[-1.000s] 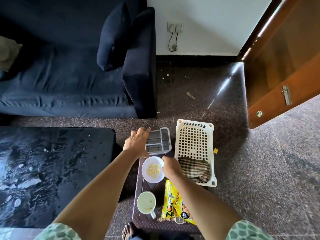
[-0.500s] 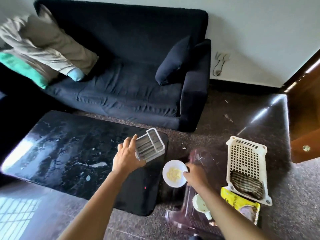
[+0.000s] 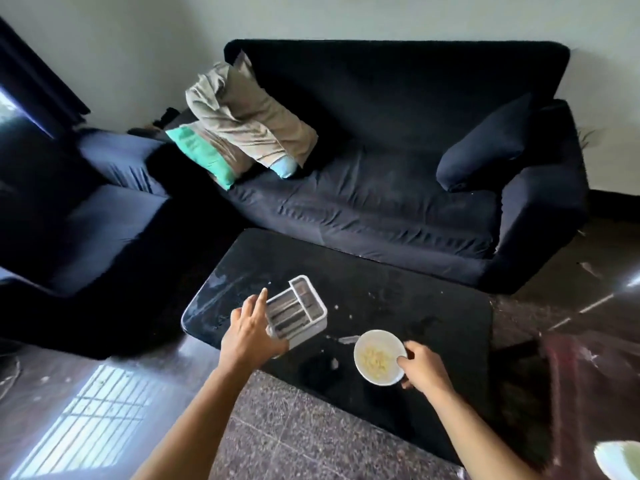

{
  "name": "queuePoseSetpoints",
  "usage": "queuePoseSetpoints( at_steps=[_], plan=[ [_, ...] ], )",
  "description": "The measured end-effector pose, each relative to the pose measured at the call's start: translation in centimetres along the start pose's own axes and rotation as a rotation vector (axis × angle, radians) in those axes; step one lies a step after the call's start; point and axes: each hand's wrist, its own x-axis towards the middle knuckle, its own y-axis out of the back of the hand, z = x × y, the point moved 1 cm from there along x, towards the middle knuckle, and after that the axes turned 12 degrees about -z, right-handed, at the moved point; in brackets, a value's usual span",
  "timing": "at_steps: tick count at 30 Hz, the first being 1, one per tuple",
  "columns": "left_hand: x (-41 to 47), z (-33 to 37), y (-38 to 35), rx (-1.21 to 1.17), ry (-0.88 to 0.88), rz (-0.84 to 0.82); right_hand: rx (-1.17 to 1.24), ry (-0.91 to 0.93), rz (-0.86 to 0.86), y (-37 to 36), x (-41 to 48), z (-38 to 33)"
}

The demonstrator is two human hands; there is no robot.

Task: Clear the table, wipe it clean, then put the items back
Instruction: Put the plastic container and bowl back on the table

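Note:
A black glossy table [image 3: 398,296] with wet streaks and a few crumbs stands in front of the sofa. My left hand [image 3: 251,336] grips a white compartment tray [image 3: 298,315] holding cutlery, carried just above the table's left part. My right hand [image 3: 424,370] pinches the rim of a small white bowl [image 3: 379,356] with yellow food in it, held over the table's near side. Whether tray or bowl touches the surface cannot be told.
A dark sofa [image 3: 398,202] with a dark cushion [image 3: 485,150] and beige-and-teal pillows [image 3: 239,129] runs behind the table. A dark armchair [image 3: 90,216] sits at left. A reddish stool [image 3: 568,375] is blurred at right, and a pale cup's rim [image 3: 620,459] shows at the bottom right corner.
Both hands lifted the tray and the bowl off the stool and carried them left over the black table. The view swung left with them.

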Motion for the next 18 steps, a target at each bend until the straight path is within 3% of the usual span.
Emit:
queuePoseSetpoints(
  at_steps=[7,18],
  plan=[
    [7.3,-6.6,2.6,0.115,-0.005,-0.054,0.005,-0.014,-0.019,-4.9,5.4,-6.2],
    [22.8,-11.1,5.2,0.132,-0.078,-0.197,-0.033,-0.070,-0.052,-8.4,13.0,-15.8]
  ],
)
